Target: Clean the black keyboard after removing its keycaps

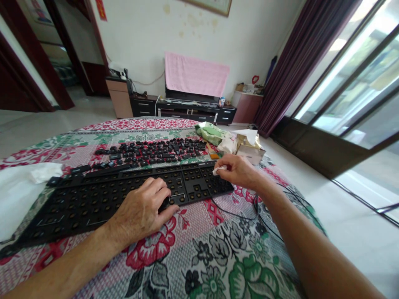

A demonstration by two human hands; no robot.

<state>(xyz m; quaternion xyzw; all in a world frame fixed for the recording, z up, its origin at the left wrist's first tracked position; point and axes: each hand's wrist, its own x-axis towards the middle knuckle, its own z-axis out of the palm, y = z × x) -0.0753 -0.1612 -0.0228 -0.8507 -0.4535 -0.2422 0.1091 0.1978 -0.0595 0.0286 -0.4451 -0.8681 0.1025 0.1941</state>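
The left hand (146, 204) grips the keyboard (193, 181) by its near edge while the right hand (238, 171) pinches white tissue (219, 169) at its right end.

Black keyboard (118, 189), red-and-green floral tablecloth (224, 249).

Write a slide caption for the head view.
Left hand on a keyboard without its keys, right hand pinching white tissue over its right end, loose keys beyond.

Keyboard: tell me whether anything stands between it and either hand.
Nothing visible blocks the left hand, which rests on the keyboard. At the right hand, only the white wad it pinches comes between, at the keyboard's right end. The loose keycaps lie beyond the far edge, out of the way.
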